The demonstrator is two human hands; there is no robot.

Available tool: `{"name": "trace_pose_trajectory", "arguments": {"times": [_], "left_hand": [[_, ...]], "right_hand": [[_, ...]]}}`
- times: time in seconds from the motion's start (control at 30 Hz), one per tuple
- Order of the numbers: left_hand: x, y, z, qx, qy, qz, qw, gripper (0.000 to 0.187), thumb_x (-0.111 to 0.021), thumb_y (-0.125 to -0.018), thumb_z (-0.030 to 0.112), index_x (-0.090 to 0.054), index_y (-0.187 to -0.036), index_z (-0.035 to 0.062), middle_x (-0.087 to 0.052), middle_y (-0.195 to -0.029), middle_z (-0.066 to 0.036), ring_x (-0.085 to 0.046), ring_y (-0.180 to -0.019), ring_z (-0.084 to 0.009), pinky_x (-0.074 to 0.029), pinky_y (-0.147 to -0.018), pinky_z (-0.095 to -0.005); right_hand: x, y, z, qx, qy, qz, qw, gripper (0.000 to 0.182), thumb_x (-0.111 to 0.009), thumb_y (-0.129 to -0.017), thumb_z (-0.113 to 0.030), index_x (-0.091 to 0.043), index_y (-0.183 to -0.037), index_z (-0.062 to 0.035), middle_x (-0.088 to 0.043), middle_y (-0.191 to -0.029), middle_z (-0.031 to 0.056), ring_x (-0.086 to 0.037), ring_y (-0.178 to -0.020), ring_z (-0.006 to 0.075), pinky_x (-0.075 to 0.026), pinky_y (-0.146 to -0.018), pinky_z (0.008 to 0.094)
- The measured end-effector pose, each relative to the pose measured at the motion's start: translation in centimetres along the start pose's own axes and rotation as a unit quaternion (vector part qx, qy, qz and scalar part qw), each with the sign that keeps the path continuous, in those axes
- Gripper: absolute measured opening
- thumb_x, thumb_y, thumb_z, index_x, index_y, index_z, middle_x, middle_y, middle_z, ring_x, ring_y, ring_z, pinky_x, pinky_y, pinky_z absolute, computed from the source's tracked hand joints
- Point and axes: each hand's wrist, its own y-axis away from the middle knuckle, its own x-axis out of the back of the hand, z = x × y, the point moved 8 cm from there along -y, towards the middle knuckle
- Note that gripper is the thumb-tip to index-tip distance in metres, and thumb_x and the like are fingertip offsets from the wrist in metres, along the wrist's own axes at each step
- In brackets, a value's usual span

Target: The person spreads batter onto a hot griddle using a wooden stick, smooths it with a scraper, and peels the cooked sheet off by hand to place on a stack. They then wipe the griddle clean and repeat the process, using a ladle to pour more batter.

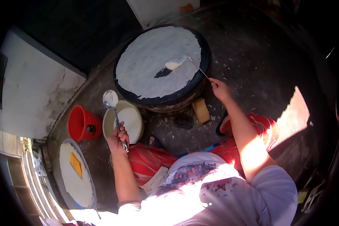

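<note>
My left hand (118, 138) is closed around the handle of a metal ladle (110, 99). Its bowl is coated with white batter and hangs over the rim of a pale bucket (140, 130) holding white batter. Farther off, my right hand (219, 89) grips a thin-handled spreader (199, 69), whose far end rests on a large round black griddle (204, 56). A thin white batter layer (150, 56) covers most of the griddle. Near the spreader's end lies a thicker white lump (173, 65), beside a dark bare patch.
A red bucket (76, 122) stands left of the pale one. At lower left, a round tray (94, 188) carries a white flat sheet with a yellow-orange piece (76, 164) on it. A wooden block (201, 110) sits by the griddle's base. White scraps litter the dark floor.
</note>
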Motion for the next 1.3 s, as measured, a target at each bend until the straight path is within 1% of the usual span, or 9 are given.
{"name": "trace_pose_trajectory", "arguments": {"times": [0.3,0.43,0.63,0.77,0.97,1.03,1.1,1.2,1.3], "left_hand": [[-4.0,2.3,-2.4,-0.015,-0.181,-0.086,0.980,0.033,-0.040,-0.090,0.019,-0.046,-0.111,-0.0058,-0.054,-0.074,-0.010,-0.044,-0.050,-0.0107,-0.035,-0.041,-0.0215],[-5.6,2.9,-4.3,-0.037,-0.246,-0.077,0.965,0.028,-0.038,-0.088,0.014,-0.047,-0.105,-0.0052,-0.054,-0.070,-0.011,-0.045,-0.048,-0.0122,-0.034,-0.038,-0.0223],[-7.1,1.2,-7.6,-0.021,-0.273,-0.046,0.961,0.018,-0.041,-0.085,0.011,-0.048,-0.096,-0.0012,-0.053,-0.067,-0.011,-0.045,-0.045,-0.0126,-0.034,-0.036,-0.0230],[-6.7,-0.4,-8.6,-0.054,-0.349,-0.002,0.935,0.016,-0.039,-0.087,0.013,-0.048,-0.085,0.0001,-0.052,-0.064,-0.011,-0.045,-0.043,-0.0136,-0.035,-0.035,-0.0244],[-6.1,-4.1,-10.4,-0.102,-0.502,0.027,0.859,0.023,-0.036,-0.089,0.016,-0.045,-0.077,-0.0010,-0.050,-0.061,-0.010,-0.041,-0.040,-0.0136,-0.035,-0.035,-0.0254],[-6.0,-4.2,-10.0,-0.081,-0.486,0.046,0.869,0.024,-0.035,-0.092,0.017,-0.045,-0.080,-0.0012,-0.050,-0.063,-0.010,-0.042,-0.042,-0.0137,-0.036,-0.035,-0.0259],[-6.4,-3.8,-10.2,0.037,-0.188,-0.018,0.981,0.024,-0.035,-0.092,0.015,-0.045,-0.094,-0.0067,-0.048,-0.069,-0.009,-0.042,-0.047,-0.0129,-0.038,-0.038,-0.0247],[-9.6,-0.7,-9.5,0.235,0.207,-0.181,0.932,0.033,-0.032,-0.093,0.013,-0.039,-0.112,-0.0128,-0.045,-0.074,-0.008,-0.041,-0.051,-0.0122,-0.038,-0.040,-0.0234],[-11.3,1.4,-7.9,0.229,0.273,-0.250,0.900,0.041,-0.029,-0.090,0.006,-0.026,-0.125,-0.0146,-0.043,-0.073,-0.006,-0.043,-0.050,-0.0125,-0.038,-0.039,-0.0234]], "right_hand": [[-2.9,3.4,-3.5,-0.017,-0.025,-0.134,0.990,0.028,-0.048,-0.086,-0.016,-0.058,-0.112,-0.0146,-0.063,-0.078,0.0106,-0.062,-0.071,0.0201,-0.048,-0.066,0.0307],[-4.0,5.9,-2.3,-0.051,-0.041,-0.021,0.998,0.030,-0.043,-0.089,-0.008,-0.055,-0.116,-0.0077,-0.059,-0.064,0.0066,-0.058,-0.059,0.0137,-0.046,-0.061,0.0272],[-7.1,6.2,-5.4,0.068,-0.005,-0.050,0.996,0.029,-0.044,-0.088,-0.008,-0.055,-0.114,-0.0064,-0.060,-0.066,0.0089,-0.060,-0.061,0.0149,-0.046,-0.060,0.0277],[-5.0,6.9,-3.8,-0.059,-0.072,-0.025,0.995,0.031,-0.047,-0.085,-0.011,-0.054,-0.116,-0.0100,-0.064,-0.080,0.0120,-0.063,-0.076,0.0237,-0.048,-0.069,0.0343],[-11.7,9.3,-5.9,-0.015,-0.102,-0.099,0.990,0.034,-0.041,-0.088,-0.007,-0.051,-0.121,-0.0079,-0.059,-0.065,0.0082,-0.056,-0.056,0.0116,-0.046,-0.056,0.0268],[-12.1,9.0,-6.5,-0.067,-0.154,-0.138,0.976,0.032,-0.043,-0.090,-0.009,-0.051,-0.121,-0.0086,-0.057,-0.062,0.0052,-0.051,-0.052,0.0087,-0.043,-0.049,0.0245],[-9.6,8.1,-8.5,0.101,-0.079,-0.045,0.991,0.030,-0.045,-0.091,-0.013,-0.053,-0.120,-0.0106,-0.053,-0.060,0.0021,-0.046,-0.047,0.0065,-0.039,-0.043,0.0224],[-5.9,7.6,-9.6,-0.004,-0.188,-0.054,0.981,0.029,-0.052,-0.085,-0.012,-0.057,-0.114,-0.0093,-0.064,-0.078,0.0133,-0.063,-0.067,0.0216,-0.048,-0.063,0.0329],[-4.6,4.4,-4.1,-0.019,-0.104,0.072,0.992,0.029,-0.048,-0.088,-0.020,-0.056,-0.114,-0.0099,-0.063,-0.091,0.0174,-0.061,-0.085,0.0314,-0.047,-0.072,0.0354]]}}
